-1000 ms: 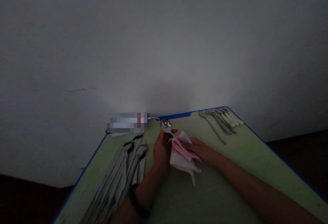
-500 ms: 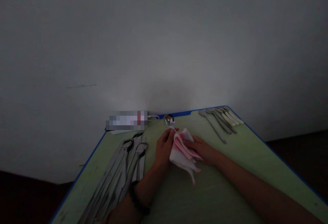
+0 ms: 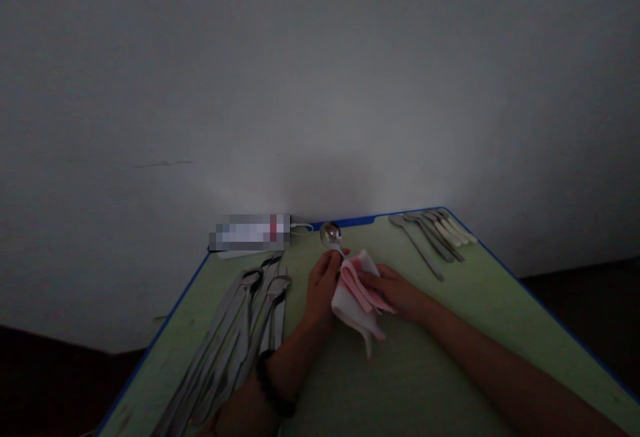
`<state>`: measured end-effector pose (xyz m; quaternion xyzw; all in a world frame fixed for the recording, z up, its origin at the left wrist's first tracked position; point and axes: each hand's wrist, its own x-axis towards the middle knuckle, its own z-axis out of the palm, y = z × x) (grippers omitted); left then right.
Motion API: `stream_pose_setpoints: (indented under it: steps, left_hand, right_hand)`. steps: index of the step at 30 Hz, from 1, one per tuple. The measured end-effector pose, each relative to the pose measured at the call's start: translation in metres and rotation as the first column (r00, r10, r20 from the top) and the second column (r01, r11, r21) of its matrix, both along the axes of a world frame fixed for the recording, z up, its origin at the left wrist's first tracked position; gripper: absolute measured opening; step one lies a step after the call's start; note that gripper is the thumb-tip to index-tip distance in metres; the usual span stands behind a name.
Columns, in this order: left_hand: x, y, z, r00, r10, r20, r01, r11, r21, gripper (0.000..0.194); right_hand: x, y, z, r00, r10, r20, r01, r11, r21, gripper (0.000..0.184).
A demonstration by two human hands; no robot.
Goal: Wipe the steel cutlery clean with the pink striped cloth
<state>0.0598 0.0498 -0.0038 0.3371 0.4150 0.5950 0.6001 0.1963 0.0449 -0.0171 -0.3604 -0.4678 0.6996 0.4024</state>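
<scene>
Over the middle of the table, my left hand (image 3: 323,284) pinches a shiny metal spoon (image 3: 331,234) by its neck, bowl pointing away from me. Closed on a folded pink and white cloth (image 3: 356,287) is my right hand (image 3: 393,287), to the right of the left one. The cloth wraps around the spoon's handle, so most of the handle is hidden. A loose corner of the cloth hangs toward me. The fingertips of both hands are partly covered by the cloth.
A pile of long metal cutlery (image 3: 235,330) lies at the left of the green table (image 3: 400,377). Several spoons and pale-handled pieces (image 3: 437,234) lie in a row at the back right. A device with a blurred screen (image 3: 250,232) and cable leans by the wall (image 3: 320,90).
The spoon and my left hand have shifted slightly to the right and away from me, and the left fingers have closed round the spoon's neck. My right hand stays on the cloth.
</scene>
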Motion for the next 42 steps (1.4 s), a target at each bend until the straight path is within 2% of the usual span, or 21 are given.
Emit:
stream_pose_setpoints:
  steps: [11, 22, 27, 37, 42]
  left_hand:
    - [-0.002, 0.000, -0.001, 0.998, 0.012, -0.066, -0.006, 0.996, 0.093, 0.022]
    - [-0.002, -0.001, -0.005, 1.000, -0.022, -0.014, 0.023, 0.998, 0.061, 0.028]
    - [-0.002, 0.001, -0.007, 1.000, -0.014, 0.026, 0.013, 0.999, 0.044, 0.029]
    - [-0.001, 0.001, -0.006, 0.997, -0.043, 0.071, 0.041, 0.999, 0.035, 0.028]
    - [-0.001, 0.001, -0.007, 0.996, -0.055, 0.067, 0.051, 0.997, 0.062, 0.027]
  right_hand:
    - [-0.001, -0.001, 0.001, 0.994, -0.006, -0.108, -0.003, 0.996, -0.084, 0.033]
    - [0.000, 0.002, -0.005, 0.993, 0.014, -0.113, -0.022, 0.997, -0.073, 0.031]
    - [0.000, 0.000, 0.002, 0.999, -0.010, -0.049, 0.005, 0.995, -0.101, 0.035]
    - [-0.001, -0.001, 0.001, 0.994, -0.020, -0.107, 0.008, 0.994, -0.111, 0.034]
    - [-0.001, -0.002, 0.006, 0.989, -0.012, -0.145, -0.010, 0.988, -0.152, 0.033]
